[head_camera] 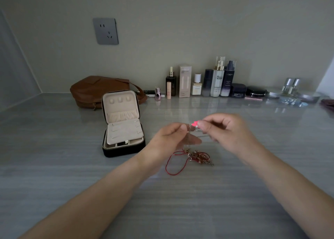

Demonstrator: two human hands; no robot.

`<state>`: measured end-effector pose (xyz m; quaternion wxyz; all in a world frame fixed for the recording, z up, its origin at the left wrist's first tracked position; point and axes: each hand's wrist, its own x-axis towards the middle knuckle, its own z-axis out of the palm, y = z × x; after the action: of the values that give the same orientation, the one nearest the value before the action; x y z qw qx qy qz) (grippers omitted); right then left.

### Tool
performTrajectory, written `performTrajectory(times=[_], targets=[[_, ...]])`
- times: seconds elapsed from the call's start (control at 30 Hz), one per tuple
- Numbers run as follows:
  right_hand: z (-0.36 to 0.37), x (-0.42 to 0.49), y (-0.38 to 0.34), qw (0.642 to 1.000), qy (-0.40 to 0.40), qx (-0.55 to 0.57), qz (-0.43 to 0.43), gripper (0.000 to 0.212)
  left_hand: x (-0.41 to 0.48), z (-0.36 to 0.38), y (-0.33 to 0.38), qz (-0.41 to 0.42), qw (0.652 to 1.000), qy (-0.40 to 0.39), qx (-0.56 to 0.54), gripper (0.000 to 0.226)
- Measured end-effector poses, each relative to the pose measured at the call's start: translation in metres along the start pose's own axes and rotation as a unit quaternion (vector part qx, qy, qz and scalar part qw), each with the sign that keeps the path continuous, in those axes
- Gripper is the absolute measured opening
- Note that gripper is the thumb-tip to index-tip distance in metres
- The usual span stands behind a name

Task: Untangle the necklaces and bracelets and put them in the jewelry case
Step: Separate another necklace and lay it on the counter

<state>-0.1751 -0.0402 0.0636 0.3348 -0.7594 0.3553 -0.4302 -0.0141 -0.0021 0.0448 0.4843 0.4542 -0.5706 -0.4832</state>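
While the jewelry case (123,130) stands open without jewelry, both hands pinch a pink-charmed chain (194,124).

Both hands, left hand (169,137) and right hand (226,130), pinch a pink-charmed chain (194,125) above tangled jewelry (195,157).

The open jewelry case (123,130) sits left of your hands. The tangled cords (189,157) lie under them. Bottles (217,77) stand behind.

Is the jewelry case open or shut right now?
Open. The jewelry case has its lid standing upright, showing the beige lining, and the zipper runs loose around the edge. No jewelry is visible inside.
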Motion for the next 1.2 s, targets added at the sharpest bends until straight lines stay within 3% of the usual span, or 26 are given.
performTrajectory(times=[0.13, 0.4, 0.67, 1.0, 1.2], targets=[[-0.007, 0.003, -0.003, 0.993, 0.05, 0.092, 0.055, 0.016, 0.0, -0.003, -0.001, 0.009, 0.999, -0.016, -0.033, 0.027], [-0.013, 0.009, -0.016, 0.96, 0.048, 0.257, 0.104, 0.019, 0.004, -0.003, 0.008, 0.023, 1.0, 0.0, 0.011, 0.012], [-0.019, 0.022, -0.036, 0.979, -0.011, 0.183, 0.086, 0.014, 0.004, -0.004, 0.02, 0.032, 0.999, 0.022, -0.003, 0.015], [-0.014, 0.036, -0.058, 0.994, -0.03, 0.1, 0.043, 0.02, 0.011, -0.006, 0.051, 0.08, 0.996, 0.046, -0.002, 0.011], [-0.019, 0.04, -0.072, 0.991, -0.018, 0.124, 0.036, 0.021, 0.014, -0.01, 0.068, 0.096, 0.993, 0.067, 0.003, 0.013]])
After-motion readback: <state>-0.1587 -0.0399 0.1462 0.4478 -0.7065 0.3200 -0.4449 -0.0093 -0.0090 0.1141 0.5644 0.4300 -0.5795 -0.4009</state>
